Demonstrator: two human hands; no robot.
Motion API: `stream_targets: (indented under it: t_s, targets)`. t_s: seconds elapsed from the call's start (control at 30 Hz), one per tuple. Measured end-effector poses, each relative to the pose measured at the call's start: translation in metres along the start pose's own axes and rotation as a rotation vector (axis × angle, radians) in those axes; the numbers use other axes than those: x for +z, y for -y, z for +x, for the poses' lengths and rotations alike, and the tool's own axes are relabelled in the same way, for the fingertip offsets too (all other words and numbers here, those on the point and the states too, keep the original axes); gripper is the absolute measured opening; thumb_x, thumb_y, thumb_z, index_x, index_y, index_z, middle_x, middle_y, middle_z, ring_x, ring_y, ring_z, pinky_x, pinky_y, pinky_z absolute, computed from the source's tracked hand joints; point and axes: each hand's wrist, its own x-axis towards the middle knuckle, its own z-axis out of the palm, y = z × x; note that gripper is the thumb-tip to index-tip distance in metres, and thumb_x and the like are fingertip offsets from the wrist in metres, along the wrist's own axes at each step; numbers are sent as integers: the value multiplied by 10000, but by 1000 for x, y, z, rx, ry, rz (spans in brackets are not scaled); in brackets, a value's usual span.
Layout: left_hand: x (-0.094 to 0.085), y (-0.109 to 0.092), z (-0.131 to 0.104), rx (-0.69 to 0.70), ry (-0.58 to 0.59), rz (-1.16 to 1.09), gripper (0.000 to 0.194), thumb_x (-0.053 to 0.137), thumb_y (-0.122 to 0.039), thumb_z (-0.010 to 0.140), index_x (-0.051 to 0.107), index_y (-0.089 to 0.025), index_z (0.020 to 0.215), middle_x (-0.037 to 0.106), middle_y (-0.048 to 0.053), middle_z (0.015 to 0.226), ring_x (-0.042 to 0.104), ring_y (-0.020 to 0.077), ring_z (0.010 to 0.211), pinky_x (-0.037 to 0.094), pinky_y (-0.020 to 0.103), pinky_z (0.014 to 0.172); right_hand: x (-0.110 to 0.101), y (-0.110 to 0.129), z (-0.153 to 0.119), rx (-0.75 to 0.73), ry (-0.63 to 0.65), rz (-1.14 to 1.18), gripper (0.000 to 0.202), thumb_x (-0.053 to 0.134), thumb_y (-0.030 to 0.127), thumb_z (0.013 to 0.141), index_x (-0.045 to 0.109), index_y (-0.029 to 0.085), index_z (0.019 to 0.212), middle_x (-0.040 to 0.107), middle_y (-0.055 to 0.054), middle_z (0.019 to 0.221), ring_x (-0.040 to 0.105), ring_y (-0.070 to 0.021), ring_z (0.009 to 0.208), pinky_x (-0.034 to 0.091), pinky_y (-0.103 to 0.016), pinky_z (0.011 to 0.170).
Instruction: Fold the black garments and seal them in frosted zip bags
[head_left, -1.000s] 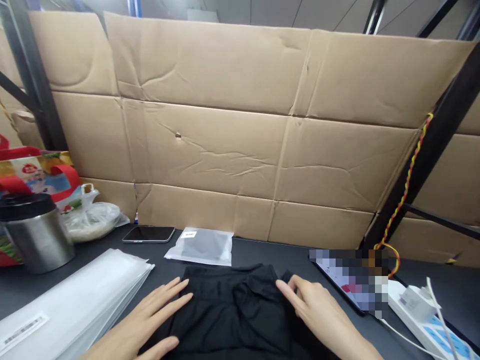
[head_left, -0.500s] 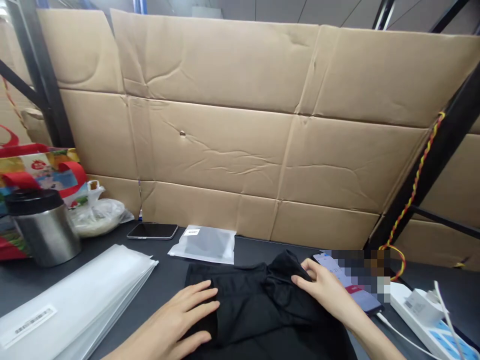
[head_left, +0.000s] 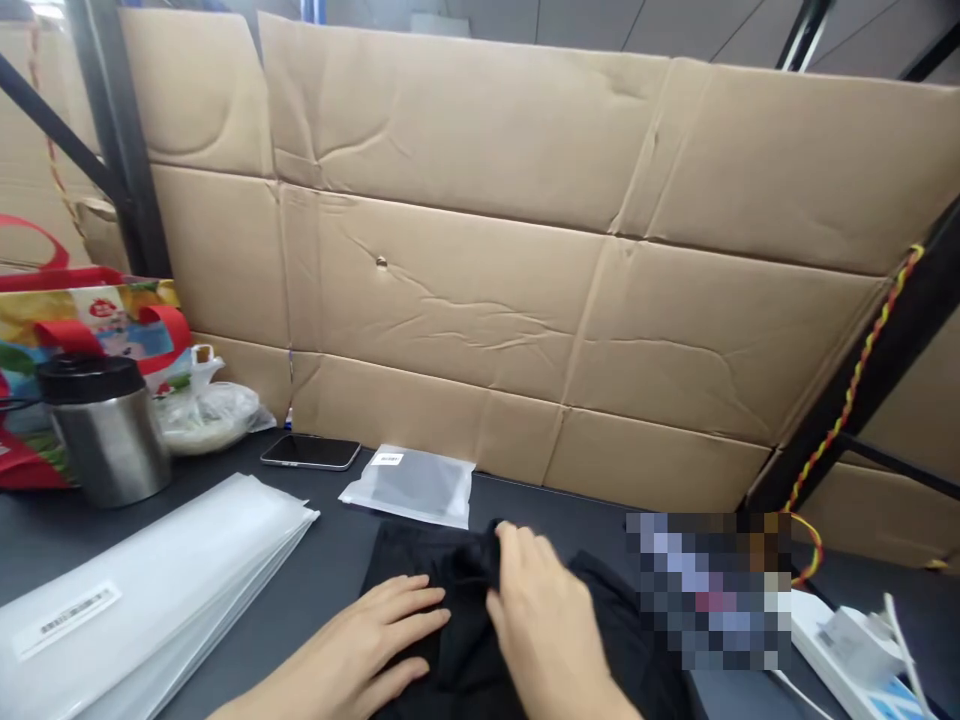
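Observation:
A black cloth garment (head_left: 465,640) lies partly folded on the dark table in front of me; its exact kind does not show. My left hand (head_left: 382,635) rests on its left side, fingers spread and flat. Gripped in my right hand (head_left: 544,610) is a bunched fold of the garment near its far edge, with the thumb and fingertips closed on it. Just beyond the garment is a small frosted zip bag (head_left: 420,488) with a barcode label. To the left lies a stack of frosted plastic bags (head_left: 172,580).
A steel flask (head_left: 112,430), a printed shopping bag (head_left: 90,310) and a tied plastic bag (head_left: 210,410) stand at left. A phone (head_left: 311,452) lies by the cardboard wall (head_left: 450,280). A white power strip (head_left: 847,650) with cables and a blurred-out area are at right.
My right hand has moved left, carrying the gripped fold of black cloth over towards my left hand. The left hand stays on the garment. The view has shifted slightly.

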Motion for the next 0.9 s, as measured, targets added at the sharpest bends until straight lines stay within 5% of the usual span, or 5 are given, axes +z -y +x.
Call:
stream_targets:
  t_s: [0.13,0.3,0.5,0.7,0.9]
  targets:
    - [-1,1,-2,12,-16,4,446,587,-271,922,509,-374,1349,553,-7,1386,497,265,1282,421,427,1065,20,28,-12,-162,170,195,500,678,270,791,580,113,1256,630,-197,1189,598,-354,1087,528,-420,874]
    - [2,-1,-4,10,-47,19,448,584,-245,917,518,-394,1335,542,-29,1395,513,257,1269,441,407,1055,9,-26,-14,-410,285,533,761,715,526,746,466,212,1393,444,-86,1459,382,-298,1341,293,-417,1132]
    - [-22,10,-10,-60,-113,148,317,509,-278,941,594,-355,1237,656,-24,1245,573,228,1188,477,353,1007,21,-40,-13,-419,374,523,709,639,334,818,363,190,1455,284,-73,1537,254,-240,1413,200,-412,1167]
    - [-80,70,-80,-500,-329,296,247,609,-488,799,673,-251,828,697,-52,804,668,175,747,521,232,699,22,-28,-13,-355,385,499,767,697,326,749,401,149,1435,314,-118,1516,284,-288,1397,222,-459,1154]
    - [-66,106,-125,-618,-470,206,384,428,-531,845,588,-250,637,558,-100,516,547,120,491,409,158,507,46,-24,-19,-335,227,485,655,637,214,808,419,151,1423,396,-112,1479,348,-266,1371,266,-442,1143]
